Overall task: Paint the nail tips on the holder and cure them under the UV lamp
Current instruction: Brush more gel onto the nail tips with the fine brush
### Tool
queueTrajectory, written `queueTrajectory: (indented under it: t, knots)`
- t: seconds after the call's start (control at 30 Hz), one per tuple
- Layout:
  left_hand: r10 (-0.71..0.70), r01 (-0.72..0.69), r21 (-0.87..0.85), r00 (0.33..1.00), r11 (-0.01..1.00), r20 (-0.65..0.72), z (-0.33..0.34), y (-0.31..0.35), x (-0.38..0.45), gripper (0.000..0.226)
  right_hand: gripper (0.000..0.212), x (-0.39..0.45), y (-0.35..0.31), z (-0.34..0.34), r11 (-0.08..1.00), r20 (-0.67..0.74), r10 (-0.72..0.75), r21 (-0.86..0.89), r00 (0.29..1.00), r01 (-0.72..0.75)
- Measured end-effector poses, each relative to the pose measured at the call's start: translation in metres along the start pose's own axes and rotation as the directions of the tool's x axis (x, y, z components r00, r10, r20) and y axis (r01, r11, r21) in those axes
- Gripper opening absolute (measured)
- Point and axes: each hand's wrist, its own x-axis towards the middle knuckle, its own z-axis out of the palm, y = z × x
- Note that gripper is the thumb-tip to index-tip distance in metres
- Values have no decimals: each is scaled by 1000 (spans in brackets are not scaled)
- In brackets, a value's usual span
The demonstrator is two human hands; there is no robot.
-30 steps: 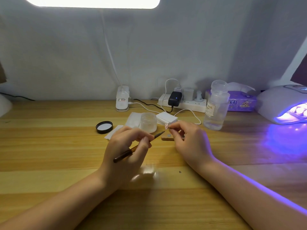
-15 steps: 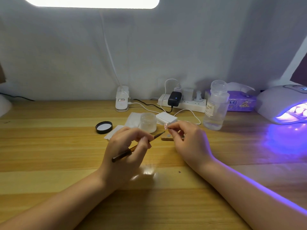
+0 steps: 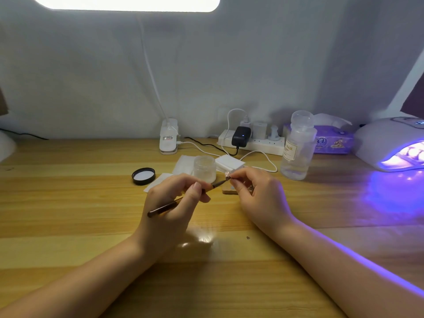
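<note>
My left hand (image 3: 169, 210) grips a thin dark brush (image 3: 165, 207), its tip pointing right and touching a small pale nail tip (image 3: 227, 174). My right hand (image 3: 259, 198) pinches that nail tip between thumb and forefinger just above the table. A small wooden holder block (image 3: 229, 191) lies on the table under my right fingers, partly hidden. At the far right the white UV lamp (image 3: 387, 138) glows purple, with pale shapes inside its mouth.
An open clear glass jar (image 3: 205, 168) stands behind my hands on white pads (image 3: 183, 165), its black lid (image 3: 143, 176) to the left. A clear pump bottle (image 3: 297, 148), a power strip (image 3: 257, 143), a purple tissue pack (image 3: 332, 142) and a lamp clamp (image 3: 168, 140) line the back.
The brush tip has moved slightly right and up until it meets the nail tip. My right hand has held nearly still.
</note>
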Motion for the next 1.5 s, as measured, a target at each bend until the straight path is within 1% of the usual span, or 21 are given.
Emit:
queueTrajectory:
  t: [0.17, 0.3, 0.47, 0.67, 0.93, 1.13, 1.23, 1.3, 1.43, 1.5]
  knots:
    - [-3, 0, -67, 999, 998, -48, 1, -2, 1, 27, 12, 0, -1, -1, 1000, -8, 7, 29, 1000, -7]
    - [-32, 27, -62, 997, 998, -73, 2, -4, 2, 23, 10, 0, 0, 0, 997, 31, 22, 69, 999, -24]
    - [-42, 40, -27, 995, 999, -90, 4, -6, 3, 26, 10, 1, 1, 0, 989, 66, 28, 140, 997, -37]
    - [-30, 25, -56, 996, 998, -83, 3, -7, 2, 24, 7, 0, 3, 1, 976, 43, 63, 204, 997, -70]
    - [-44, 44, -111, 999, 993, 4, 4, -7, -1, 26, 8, 0, 5, 1, 979, 34, 70, 189, 997, -75]
    - [5, -4, -160, 1000, 987, 5, 6, -4, -2, 25, 10, 0, 5, 1, 982, 15, 78, 171, 997, -79]
    - [22, -27, -139, 999, 990, -35, 4, -6, 0, 23, 9, 1, 4, 0, 979, 19, 73, 191, 997, -75]
    - [13, -18, -104, 999, 994, -49, 4, -7, 0, 24, 9, 0, 3, 0, 977, 10, 68, 204, 998, -68]
    - [-13, 13, -50, 1000, 999, -4, 4, -8, -1, 29, 10, 0, 2, 0, 981, 11, 52, 187, 999, -53]
    - [-17, 18, -57, 1000, 998, 7, 3, -8, -1, 29, 10, 0, 2, 0, 983, 5, 53, 176, 999, -53]
